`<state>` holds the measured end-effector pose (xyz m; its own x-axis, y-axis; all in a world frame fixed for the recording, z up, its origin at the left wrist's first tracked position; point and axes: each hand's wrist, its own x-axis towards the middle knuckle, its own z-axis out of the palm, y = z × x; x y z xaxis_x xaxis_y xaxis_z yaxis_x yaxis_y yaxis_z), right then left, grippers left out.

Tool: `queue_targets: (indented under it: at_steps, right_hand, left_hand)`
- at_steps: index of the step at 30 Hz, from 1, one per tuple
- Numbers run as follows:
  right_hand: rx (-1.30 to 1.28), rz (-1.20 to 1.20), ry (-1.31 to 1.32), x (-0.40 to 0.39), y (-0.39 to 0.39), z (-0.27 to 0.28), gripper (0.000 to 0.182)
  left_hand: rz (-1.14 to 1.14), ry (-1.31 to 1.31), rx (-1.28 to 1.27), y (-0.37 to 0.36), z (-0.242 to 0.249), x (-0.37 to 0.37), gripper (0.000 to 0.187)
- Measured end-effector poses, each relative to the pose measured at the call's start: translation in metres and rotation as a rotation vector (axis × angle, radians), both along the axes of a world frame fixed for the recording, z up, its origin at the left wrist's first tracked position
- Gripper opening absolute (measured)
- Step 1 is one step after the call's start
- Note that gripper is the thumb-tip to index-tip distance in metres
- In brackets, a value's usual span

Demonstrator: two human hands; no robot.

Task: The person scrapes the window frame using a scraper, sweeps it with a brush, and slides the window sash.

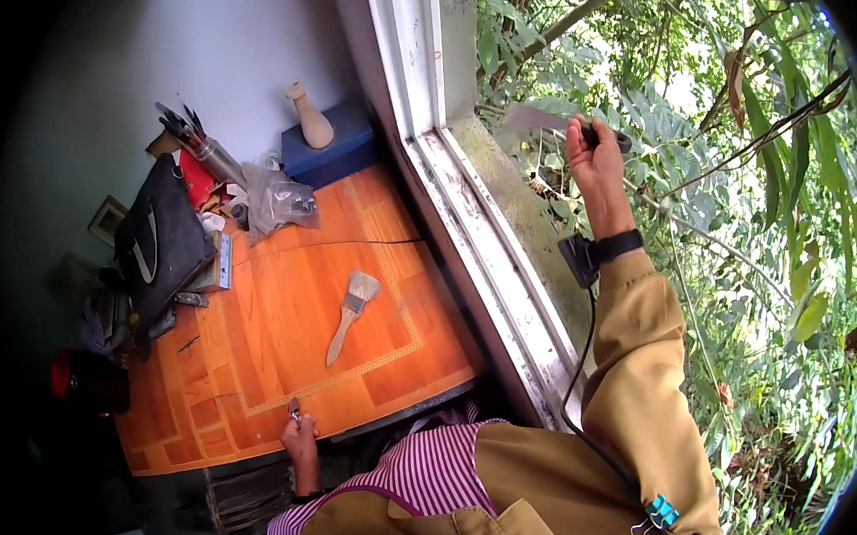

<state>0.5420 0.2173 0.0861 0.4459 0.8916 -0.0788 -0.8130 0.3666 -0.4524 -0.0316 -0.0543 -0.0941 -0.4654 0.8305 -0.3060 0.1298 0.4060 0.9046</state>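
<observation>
My right hand [597, 160] is raised outside the window frame, fingers wrapped round the dark handle of a flat-bladed tool [543, 119] whose pale blade points left toward the foliage. Low at the table's front edge, my left hand [300, 435] is closed on a small metal object [294, 411]; its exact kind is too small to tell. A wide brush [353, 312] with pale bristles and a wooden handle lies on the orange wooden table [279, 337], up and right of my left hand.
A blue box [330, 151] holds a wooden vase [310, 118] by the wall. Beside it are a clear plastic bag [275, 199], a metal cup of tools [216, 160] and a black bag [159, 239]. The window track [492, 261] separates table and plants. A cable hangs along my right sleeve.
</observation>
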Motion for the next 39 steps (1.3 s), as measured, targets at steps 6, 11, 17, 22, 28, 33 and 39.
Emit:
queue_targets:
  at_steps: [6,11,17,22,28,33,39]
  right_hand:
    - [-0.003,-0.277,-0.512,-0.013,0.07,0.016,0.011]
    - [-0.407,-0.425,-1.295,-0.027,0.073,0.014,0.017]
    - [-0.016,-0.128,-1.007,-0.067,0.024,0.054,0.021]
    - [-0.128,-0.014,-1.168,-0.114,0.001,0.061,0.02]
    - [-0.096,0.02,-1.28,-0.161,0.004,0.066,0.014]
    - [-0.021,-0.193,-1.76,-0.179,0.023,0.056,0.021]
    - [0.018,-0.143,-1.958,-0.197,0.027,0.057,0.023]
  left_hand:
    - [0.0,0.012,0.068,0.0,-0.013,-0.004,0.02]
    - [0.019,-0.018,0.093,-0.002,-0.015,0.002,0.02]
    - [-0.017,0.016,0.082,-0.003,-0.001,0.003,0.024]
    - [-0.042,0.016,0.017,-0.002,-0.004,-0.003,0.025]
    - [-0.028,-0.02,0.062,-0.003,-0.009,-0.004,0.025]
    - [-0.005,-0.004,0.053,-0.005,-0.008,-0.001,0.024]
    - [0.01,0.022,0.028,-0.002,0.004,0.005,0.024]
